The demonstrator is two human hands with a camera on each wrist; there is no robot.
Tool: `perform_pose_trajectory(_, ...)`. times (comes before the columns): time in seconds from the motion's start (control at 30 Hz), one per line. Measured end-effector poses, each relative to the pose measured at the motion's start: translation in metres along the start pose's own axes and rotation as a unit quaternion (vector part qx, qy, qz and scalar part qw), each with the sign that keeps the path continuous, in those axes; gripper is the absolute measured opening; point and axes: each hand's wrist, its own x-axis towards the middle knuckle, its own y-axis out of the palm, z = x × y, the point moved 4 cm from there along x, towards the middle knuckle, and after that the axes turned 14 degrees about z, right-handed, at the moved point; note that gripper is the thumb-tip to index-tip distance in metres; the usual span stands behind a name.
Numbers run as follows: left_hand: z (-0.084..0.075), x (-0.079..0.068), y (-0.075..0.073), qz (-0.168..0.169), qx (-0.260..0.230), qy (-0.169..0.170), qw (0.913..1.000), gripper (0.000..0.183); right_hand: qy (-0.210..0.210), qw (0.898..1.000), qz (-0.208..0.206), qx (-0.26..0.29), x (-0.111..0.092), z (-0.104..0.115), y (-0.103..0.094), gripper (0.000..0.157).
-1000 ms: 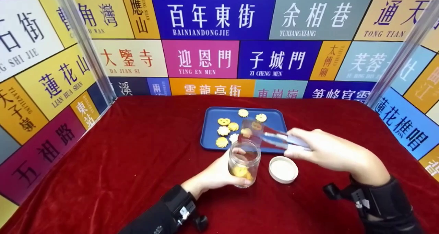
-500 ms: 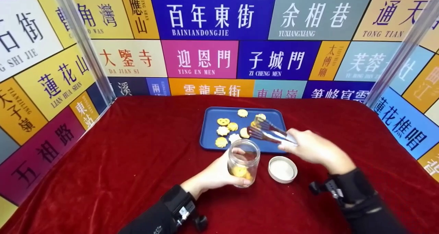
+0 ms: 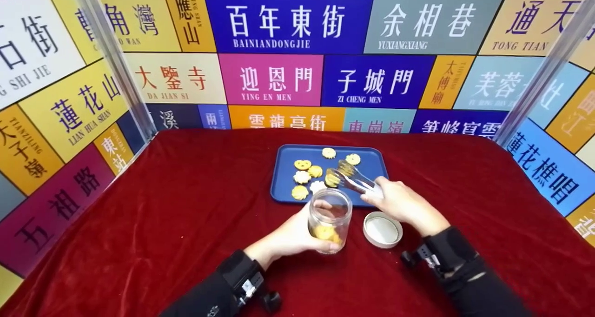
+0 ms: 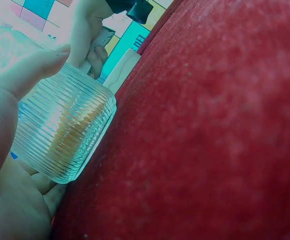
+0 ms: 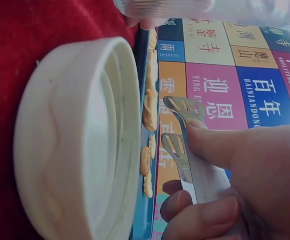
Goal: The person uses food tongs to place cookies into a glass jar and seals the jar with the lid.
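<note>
In the head view my left hand (image 3: 294,234) grips a clear glass jar (image 3: 341,217), with its thumb along the near side. The jar stands without a lid, and yellow cookies (image 3: 325,233) lie at its bottom; its ribbed wall shows in the left wrist view. My right hand (image 3: 400,203) holds metal tongs (image 3: 357,183) between thumb and fingers. Their slotted tips are spread apart over the right part of the blue tray (image 3: 282,173), at a round cookie (image 3: 332,180). Whether the tips touch it, I cannot tell. Another cookie there is partly hidden by the tongs.
An off-white lid (image 3: 382,229) rests on the red cloth (image 3: 209,191), right of the jar and below my right hand. Several cookies (image 3: 300,192) of different shapes are spread over the tray. Walls with coloured sign panels (image 3: 269,80) stand behind the table.
My right hand has moved leftward and slightly down with the tongs, whose tips have settled over the tray near the round cookie. My left hand and the jar have stayed in place.
</note>
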Motion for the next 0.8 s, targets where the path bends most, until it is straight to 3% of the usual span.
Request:
perform_pose_trajectory(0.33,-0.0004,-0.0005,-0.0005,0.003,0.002,0.006,1.0000,0.082,0.001,0.999,-0.001,-0.032,0.0059,0.0058,0.0108,0.052)
perform_pose_trajectory(0.8,0.0005,0.0002,-0.0001,-0.001,-0.002,-0.006,1.0000,0.081,-0.005,0.999,-0.012,-0.048,-0.0027,-0.0007,0.0009,0.035)
